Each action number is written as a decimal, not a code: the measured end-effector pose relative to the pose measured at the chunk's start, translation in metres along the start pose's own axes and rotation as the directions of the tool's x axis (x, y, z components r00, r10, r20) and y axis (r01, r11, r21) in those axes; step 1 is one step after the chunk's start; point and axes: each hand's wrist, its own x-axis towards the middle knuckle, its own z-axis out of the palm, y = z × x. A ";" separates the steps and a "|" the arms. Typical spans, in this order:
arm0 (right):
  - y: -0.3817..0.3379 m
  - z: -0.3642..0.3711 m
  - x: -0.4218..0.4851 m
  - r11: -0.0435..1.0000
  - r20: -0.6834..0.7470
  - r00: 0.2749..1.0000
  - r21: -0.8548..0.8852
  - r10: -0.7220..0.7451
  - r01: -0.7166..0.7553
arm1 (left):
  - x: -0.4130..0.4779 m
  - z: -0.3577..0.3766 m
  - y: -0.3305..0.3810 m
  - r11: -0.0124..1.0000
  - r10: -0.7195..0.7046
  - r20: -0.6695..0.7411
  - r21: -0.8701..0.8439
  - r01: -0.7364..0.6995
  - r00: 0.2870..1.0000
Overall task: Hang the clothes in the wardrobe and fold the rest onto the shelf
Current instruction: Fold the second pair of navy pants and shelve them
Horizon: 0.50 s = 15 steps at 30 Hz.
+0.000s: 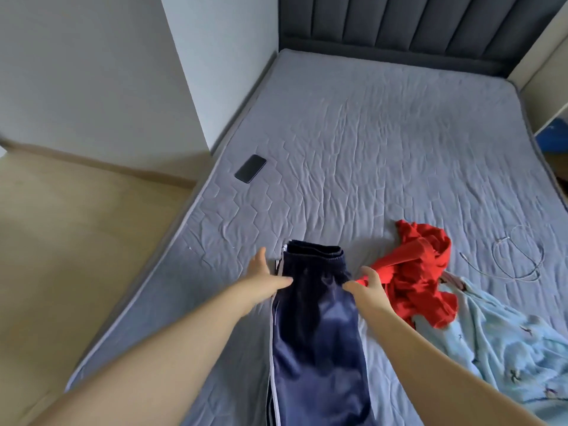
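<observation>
Navy track pants (319,321) with white side stripes lie lengthwise on the grey mattress (368,142), waistband pointing away from me. My left hand (266,276) touches their left edge near the waistband, fingers straight. On the right edge rests my right hand (367,285), its fingers spread over the fabric. Right of the pants lies a crumpled red garment (418,272). Partly under it, a light blue patterned garment (498,339) spreads toward the lower right corner.
A black phone (250,168) lies near the mattress's left edge. A thin white cable (519,256) is coiled at the right. The dark padded headboard (415,23) stands at the back, a white wall (92,72) and beige floor (67,241) on the left.
</observation>
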 end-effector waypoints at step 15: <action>0.097 0.024 0.033 0.931 0.171 0.975 -0.357 0.141 -0.072 | 0.069 0.055 -0.092 0.897 0.052 -0.036 0.441 -0.031 0.998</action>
